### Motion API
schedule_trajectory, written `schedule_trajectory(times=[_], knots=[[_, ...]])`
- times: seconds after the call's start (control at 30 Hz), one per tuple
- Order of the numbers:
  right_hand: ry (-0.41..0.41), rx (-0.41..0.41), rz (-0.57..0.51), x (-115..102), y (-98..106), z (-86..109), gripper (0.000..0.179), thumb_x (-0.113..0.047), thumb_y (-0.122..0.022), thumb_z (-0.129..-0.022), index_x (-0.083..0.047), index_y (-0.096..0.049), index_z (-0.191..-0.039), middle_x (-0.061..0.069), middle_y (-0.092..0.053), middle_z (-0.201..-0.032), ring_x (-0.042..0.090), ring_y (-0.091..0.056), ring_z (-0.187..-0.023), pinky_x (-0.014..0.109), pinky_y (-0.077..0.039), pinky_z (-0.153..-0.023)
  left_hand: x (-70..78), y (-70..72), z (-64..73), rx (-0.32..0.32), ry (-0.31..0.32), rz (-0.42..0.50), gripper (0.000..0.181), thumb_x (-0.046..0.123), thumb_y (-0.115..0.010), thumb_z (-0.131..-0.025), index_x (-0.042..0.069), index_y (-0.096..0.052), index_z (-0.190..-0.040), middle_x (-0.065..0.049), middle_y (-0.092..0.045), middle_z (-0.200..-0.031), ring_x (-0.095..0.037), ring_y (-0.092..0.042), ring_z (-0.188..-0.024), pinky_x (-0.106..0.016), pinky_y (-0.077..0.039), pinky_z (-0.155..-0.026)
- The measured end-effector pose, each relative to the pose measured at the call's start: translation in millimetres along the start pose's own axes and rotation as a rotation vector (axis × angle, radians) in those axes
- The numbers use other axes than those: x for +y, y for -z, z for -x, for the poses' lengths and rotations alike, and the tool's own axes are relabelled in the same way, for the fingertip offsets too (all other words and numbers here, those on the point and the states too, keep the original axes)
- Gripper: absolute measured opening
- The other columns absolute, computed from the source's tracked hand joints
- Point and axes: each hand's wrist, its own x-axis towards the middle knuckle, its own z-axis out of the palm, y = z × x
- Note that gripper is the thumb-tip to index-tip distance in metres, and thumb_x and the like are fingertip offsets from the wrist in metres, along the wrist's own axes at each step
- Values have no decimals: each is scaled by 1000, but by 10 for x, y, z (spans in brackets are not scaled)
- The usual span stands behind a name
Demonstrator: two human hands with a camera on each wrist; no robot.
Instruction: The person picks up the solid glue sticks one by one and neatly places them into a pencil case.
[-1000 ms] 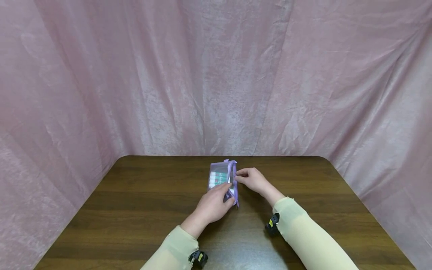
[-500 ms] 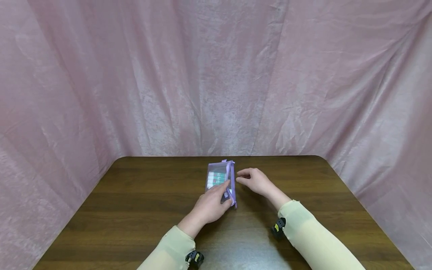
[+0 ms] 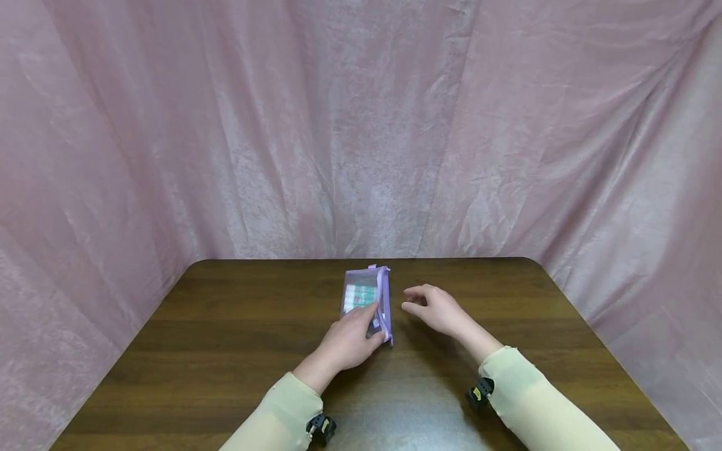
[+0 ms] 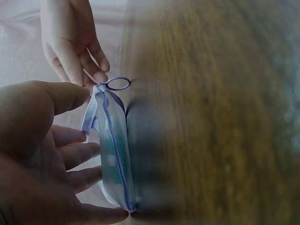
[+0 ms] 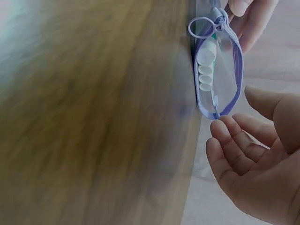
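Observation:
In the head view a purple mesh zip pouch (image 3: pixel 358 294) lies on the table, its zipped side facing right. Several white-and-green sticks (image 3: pixel 359 296) show through the mesh. Their white round ends (image 5: pixel 205 71) are visible through the parted zip in the right wrist view. My left hand (image 3: pixel 348 338) rests on the pouch's near part, fairly straight fingers on the mesh and thumb by the near zip corner, where a purple ring (image 4: pixel 118 84) sticks out. My right hand (image 3: pixel 439 308) is in the air to the right of the pouch, fingers loosely bent, holding nothing.
The brown wooden table (image 3: pixel 225 351) has rounded far corners. Behind it hangs a pink curtain (image 3: pixel 361 125). Each sleeve cuff carries a small black camera, one on the left (image 3: pixel 321 429) and one on the right (image 3: pixel 481 393).
My right hand has come off the pouch's zip edge and moved away to the right. The left hand stays on the pouch, and the zip mouth looks narrower from above.

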Motion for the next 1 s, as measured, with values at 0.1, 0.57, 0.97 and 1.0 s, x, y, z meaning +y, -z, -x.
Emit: schedule_trajectory(times=[0.1,0.57,0.97,1.0], knots=[[1,7,31,18,18,74,41,-25,-77,-106,1,-74,-137,9,-77,-117,29,-72,-112,53,-58,-102,6,2,5,-4,-10,-28,66,33,-71,-108,5,-51,-164,-17,-55,-164,-40,-47,-154,-66,-43,-120],[69,44,166,-38,37,332,49,-28,-74,-108,-1,-66,-149,21,-66,-148,43,-60,-140,62,-48,-115,48,20,27,-54,-11,-162,60,40,-71,-108,9,-60,-158,-18,-49,-168,-42,-43,-157,-73,-44,-115],[165,89,295,-57,31,445,70,-34,-78,-105,3,-54,-159,25,-54,-162,46,-43,-156,63,-40,-123,70,98,18,-75,-9,-203,59,43,-69,-109,10,-61,-158,-17,-48,-169,-42,-41,-158,-75,-43,-115],[169,88,304,-59,29,449,71,-35,-78,-105,3,-53,-160,26,-53,-163,46,-42,-157,63,-39,-124,67,107,18,-74,-9,-201,60,43,-69,-109,10,-60,-158,-17,-48,-169,-42,-41,-158,-75,-43,-115]])
